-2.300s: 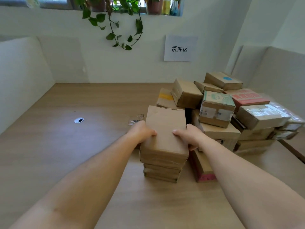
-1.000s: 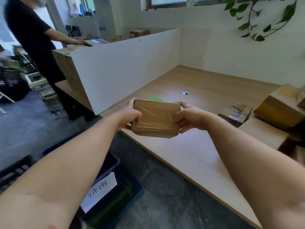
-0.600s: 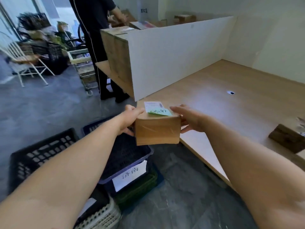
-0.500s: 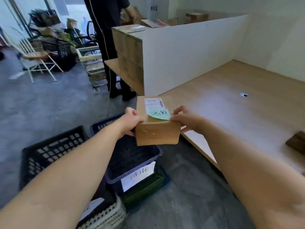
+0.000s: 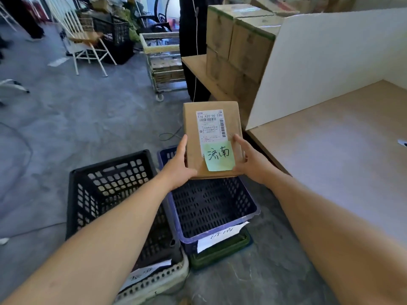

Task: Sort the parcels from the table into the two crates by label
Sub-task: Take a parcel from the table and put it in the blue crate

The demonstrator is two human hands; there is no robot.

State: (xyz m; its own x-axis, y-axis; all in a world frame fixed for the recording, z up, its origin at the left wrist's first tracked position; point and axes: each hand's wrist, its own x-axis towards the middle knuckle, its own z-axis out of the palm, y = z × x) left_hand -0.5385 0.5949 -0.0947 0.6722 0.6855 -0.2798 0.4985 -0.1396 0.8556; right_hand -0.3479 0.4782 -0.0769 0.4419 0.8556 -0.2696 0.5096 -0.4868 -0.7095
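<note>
parcel [image 5: 211, 137]: flat brown cardboard box, held in the air with its labelled face up, over the far end of the blue crate and touching neither crate.
shipping label [image 5: 210, 126]: white printed sheet with barcodes, stuck on the parcel's top face.
green note [image 5: 218, 156]: pale green sticky paper just below the shipping label, handwritten 济南.
left hand [image 5: 178, 166]: grips the parcel's left edge, thumb lying along the edge; the fingers go under the box and are hidden.
right hand [image 5: 251, 161]: grips the parcel's right edge, thumb on the top face just beside the green note, fingers curled under.
blue crate [image 5: 209, 208]: slotted plastic crate on the floor, beside the table edge, stacked on a green crate [image 5: 220, 249].
blue crate tag [image 5: 220, 236]: white paper on the near wall; the blurred handwriting looks like the note's.
black crate [image 5: 110, 183]: perforated crate, touching the blue crate's left side, seated on a white basket [image 5: 158, 280].
black crate tag [image 5: 143, 276]: white paper, writing too blurred to read.
table [image 5: 330, 161]: wood-grain top, to the right.
white divider [image 5: 319, 62]: upright board along the table's far side.
cartons [image 5: 237, 40]: brown boxes stacked behind the divider.
background: a person in dark clothes [image 5: 189, 29], a wire trolley [image 5: 163, 60], a white chair [image 5: 83, 40].
</note>
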